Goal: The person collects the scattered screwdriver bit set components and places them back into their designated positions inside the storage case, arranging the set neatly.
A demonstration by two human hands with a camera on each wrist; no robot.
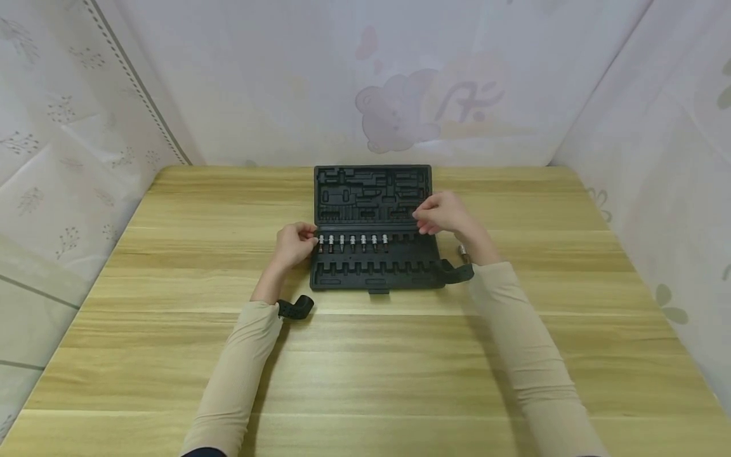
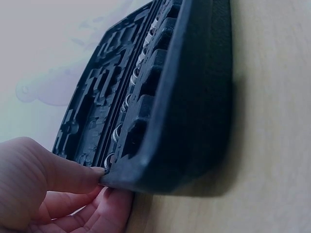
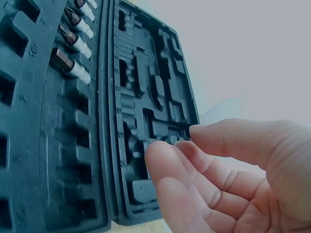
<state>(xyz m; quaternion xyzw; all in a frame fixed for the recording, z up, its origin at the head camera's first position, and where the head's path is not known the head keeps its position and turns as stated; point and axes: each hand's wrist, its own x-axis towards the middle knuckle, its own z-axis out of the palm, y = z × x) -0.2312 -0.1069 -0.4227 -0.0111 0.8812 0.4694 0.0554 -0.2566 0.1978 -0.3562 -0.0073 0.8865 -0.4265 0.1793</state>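
Black plastic bit case (image 1: 372, 254), no writing readable. L hand (image 1: 294, 244) pinches its corner; R hand (image 1: 442, 214) loose, fingers spread, w/ shiny bits (image 1: 352, 241) between hands.

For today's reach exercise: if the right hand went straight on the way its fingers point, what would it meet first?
Probably the open black tool case: the right hand has its fingers aimed at the lid's right edge, though depth is unclear.

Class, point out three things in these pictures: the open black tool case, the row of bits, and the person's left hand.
black tool case (image 1: 371, 193): head view, on the open lid.
row of bits (image 1: 352, 241): head view, on the middle bit.
left hand (image 1: 294, 244): head view, on the back of the hand.
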